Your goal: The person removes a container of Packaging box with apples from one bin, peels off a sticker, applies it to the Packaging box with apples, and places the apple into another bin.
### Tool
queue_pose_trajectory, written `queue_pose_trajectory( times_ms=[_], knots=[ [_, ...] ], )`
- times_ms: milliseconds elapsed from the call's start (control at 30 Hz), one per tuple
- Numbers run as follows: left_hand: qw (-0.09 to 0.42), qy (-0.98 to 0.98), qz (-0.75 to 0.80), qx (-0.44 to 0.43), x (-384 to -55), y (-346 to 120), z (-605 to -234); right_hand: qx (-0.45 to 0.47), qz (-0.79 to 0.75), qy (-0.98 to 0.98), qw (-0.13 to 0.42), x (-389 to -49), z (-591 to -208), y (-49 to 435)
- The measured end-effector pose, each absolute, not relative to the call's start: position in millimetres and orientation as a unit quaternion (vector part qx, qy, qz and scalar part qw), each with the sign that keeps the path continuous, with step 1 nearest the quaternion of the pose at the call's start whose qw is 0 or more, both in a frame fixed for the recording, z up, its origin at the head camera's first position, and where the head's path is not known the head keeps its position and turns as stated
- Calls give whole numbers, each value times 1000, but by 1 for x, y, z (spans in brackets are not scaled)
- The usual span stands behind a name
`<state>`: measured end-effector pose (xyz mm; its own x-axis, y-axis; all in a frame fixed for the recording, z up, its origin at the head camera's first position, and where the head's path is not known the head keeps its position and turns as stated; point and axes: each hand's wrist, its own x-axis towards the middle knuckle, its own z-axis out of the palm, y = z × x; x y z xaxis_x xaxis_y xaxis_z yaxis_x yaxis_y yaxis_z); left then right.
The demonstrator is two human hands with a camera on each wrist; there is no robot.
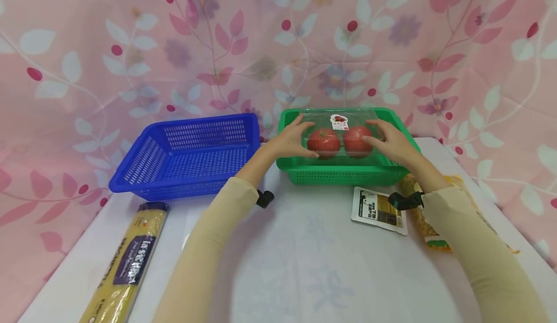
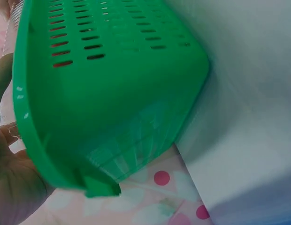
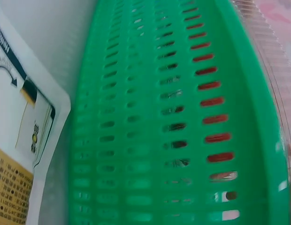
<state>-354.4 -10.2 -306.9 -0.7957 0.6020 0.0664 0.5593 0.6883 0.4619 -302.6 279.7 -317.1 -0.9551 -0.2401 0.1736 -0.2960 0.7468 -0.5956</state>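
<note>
A clear plastic box (image 1: pixel 340 122) with a printed label holds two red tomatoes (image 1: pixel 324 142), and it sits within the green basket (image 1: pixel 339 172). My left hand (image 1: pixel 289 140) grips the box's left end, thumb toward the near side. At the opposite end, my right hand (image 1: pixel 395 144) grips it with spread, bent fingers. In the left wrist view the basket's end wall (image 2: pixel 108 103) hides part of the left hand (image 2: pixel 16 187). Red shows through the slots of the basket's side (image 3: pixel 183 117) in the right wrist view, where the right hand is mostly hidden.
A blue basket (image 1: pixel 209 163) stands left of the green one. A spaghetti pack (image 1: pixel 130 260) lies at the front left. Near the right forearm are a white-edged pouch (image 1: pixel 379 209) and a yellowish bag (image 1: pixel 411 187). A flowered pink cloth (image 1: pixel 261 37) hangs behind the table.
</note>
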Motion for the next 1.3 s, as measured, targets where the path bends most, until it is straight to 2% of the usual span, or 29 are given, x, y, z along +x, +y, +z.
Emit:
queue_pose_trajectory(
  times_ms=[233,700,933,1300],
  knots=[
    [72,922,232,301,-362,-1,-317,133,324,-936,25,-311,-326,284],
    [76,929,211,293,-363,5,-329,156,318,-935,-29,-319,-330,286],
    [100,933,195,286,-360,6,-334,162,307,-937,-48,-320,-335,287],
    [97,937,167,289,-364,9,-340,174,292,-937,-73,-322,-338,288]
  ],
)
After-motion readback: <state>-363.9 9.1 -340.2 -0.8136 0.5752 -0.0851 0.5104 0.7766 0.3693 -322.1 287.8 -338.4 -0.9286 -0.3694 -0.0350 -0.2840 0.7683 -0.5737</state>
